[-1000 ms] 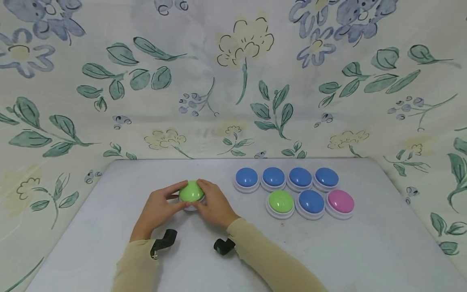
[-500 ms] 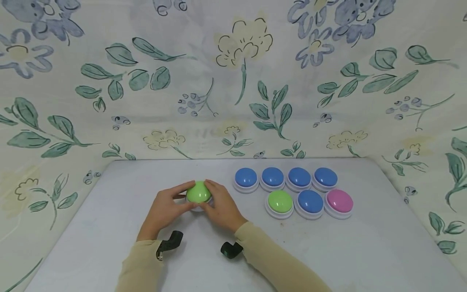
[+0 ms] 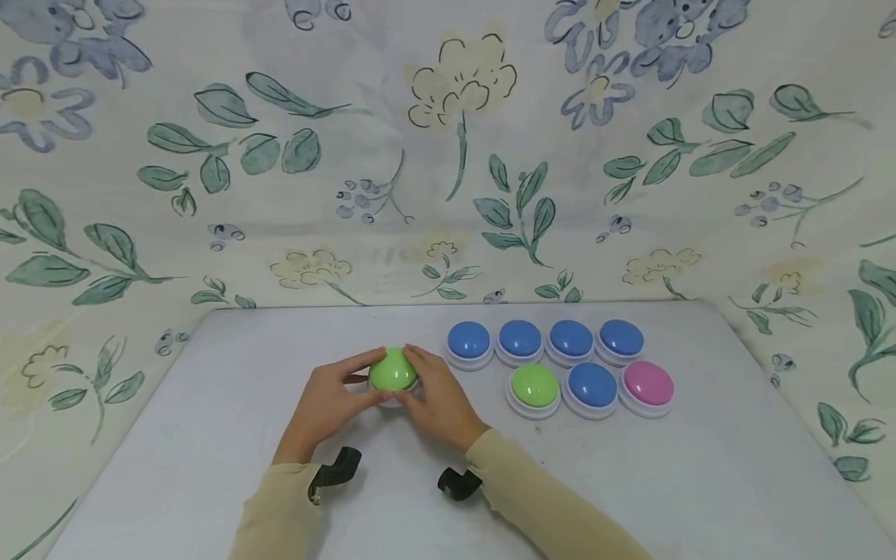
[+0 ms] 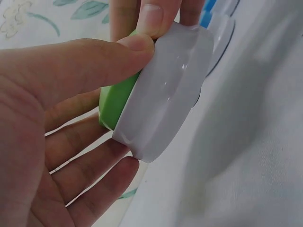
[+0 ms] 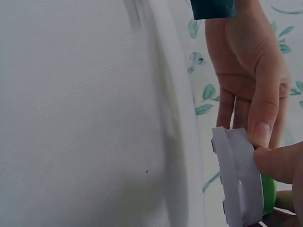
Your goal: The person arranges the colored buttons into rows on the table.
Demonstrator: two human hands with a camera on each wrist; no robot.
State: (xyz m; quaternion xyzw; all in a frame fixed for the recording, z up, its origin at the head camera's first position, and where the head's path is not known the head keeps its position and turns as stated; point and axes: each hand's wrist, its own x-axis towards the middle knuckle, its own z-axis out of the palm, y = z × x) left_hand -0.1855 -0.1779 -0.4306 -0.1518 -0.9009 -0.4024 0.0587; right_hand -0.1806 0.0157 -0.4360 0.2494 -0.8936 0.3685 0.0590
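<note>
Between both hands is a green dome push button (image 3: 393,370) with a white round base (image 4: 163,90), left of the other buttons. My left hand (image 3: 330,403) grips its left side, thumb at the near edge and fingers around the far side. On the opposite side, my right hand (image 3: 442,403) pinches it with thumb and fingers. Both thumbs nearly meet at the near rim. Small feet show under the base (image 5: 241,182) in the right wrist view, and the button appears held off the table. Fingers cover parts of its rim.
To the right on the white table (image 3: 581,498) stand several blue buttons (image 3: 469,340) in a back row. Before them sit another green button (image 3: 535,386), a blue one (image 3: 593,385) and a pink one (image 3: 648,383). A floral cloth (image 3: 392,233) hangs behind.
Both hands have moved to the right with the green button between them, bringing it closer to the other buttons. Their grip looks the same. The head view has shifted slightly.
</note>
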